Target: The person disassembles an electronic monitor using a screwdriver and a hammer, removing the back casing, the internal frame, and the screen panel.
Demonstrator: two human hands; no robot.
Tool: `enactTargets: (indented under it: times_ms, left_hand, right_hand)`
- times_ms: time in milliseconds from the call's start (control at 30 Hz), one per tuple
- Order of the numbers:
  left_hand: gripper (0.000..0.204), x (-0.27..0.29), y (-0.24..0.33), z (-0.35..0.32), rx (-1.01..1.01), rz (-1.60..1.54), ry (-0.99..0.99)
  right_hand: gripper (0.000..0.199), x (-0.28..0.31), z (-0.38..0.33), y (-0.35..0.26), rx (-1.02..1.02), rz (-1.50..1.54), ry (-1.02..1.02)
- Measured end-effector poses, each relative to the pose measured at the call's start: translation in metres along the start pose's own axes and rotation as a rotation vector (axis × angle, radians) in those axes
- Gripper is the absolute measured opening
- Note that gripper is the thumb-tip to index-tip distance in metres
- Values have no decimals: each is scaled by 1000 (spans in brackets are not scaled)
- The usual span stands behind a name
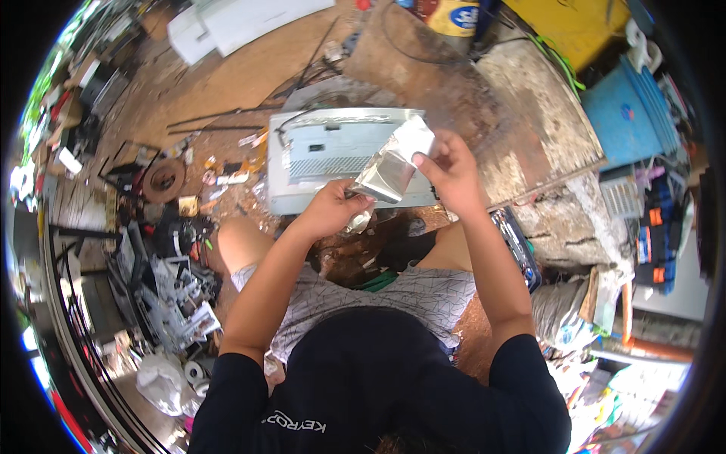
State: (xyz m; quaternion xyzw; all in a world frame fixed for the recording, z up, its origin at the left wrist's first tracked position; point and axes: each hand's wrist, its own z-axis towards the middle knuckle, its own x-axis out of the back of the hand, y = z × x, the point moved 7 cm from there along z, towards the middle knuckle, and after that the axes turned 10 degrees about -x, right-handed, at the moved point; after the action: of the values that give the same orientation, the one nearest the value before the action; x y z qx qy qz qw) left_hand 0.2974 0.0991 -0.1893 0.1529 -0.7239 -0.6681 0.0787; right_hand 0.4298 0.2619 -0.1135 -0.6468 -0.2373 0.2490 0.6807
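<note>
My left hand (330, 208) and my right hand (448, 168) both hold a shiny silver foil strip (393, 166) stretched between them. The left hand grips its lower crumpled end, the right hand pinches its upper edge. Under the strip lies a white, rectangular appliance casing (325, 155) on the dirt floor, its grey back panel and vent slots facing up. My bent knees frame the space below the hands.
Scrap metal parts and a round disc (165, 178) lie at the left. A worn concrete slab (529, 129) stands at the right, with a blue bin (631, 113) behind it. A tool case (518, 246) sits by my right knee. White panels (227, 26) lie far back.
</note>
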Motion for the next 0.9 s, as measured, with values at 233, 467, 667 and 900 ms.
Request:
enactTargets:
  times_ms: [233, 467, 667, 900]
  left_hand:
    - [52, 12, -28, -61, 113, -570, 56]
    - [61, 15, -21, -69, -14, -815, 196]
    - [31, 28, -31, -62, 7, -468, 147]
    - [34, 39, -17, -74, -137, -674, 235]
  right_hand:
    - [25, -66, -91, -44, 831, -630, -39]
    - [23, -107, -123, -4, 765, -877, -283]
    - [26, -110, -125, 4, 704, -789, -340]
    - [28, -120, -133, 24, 571, -795, -371]
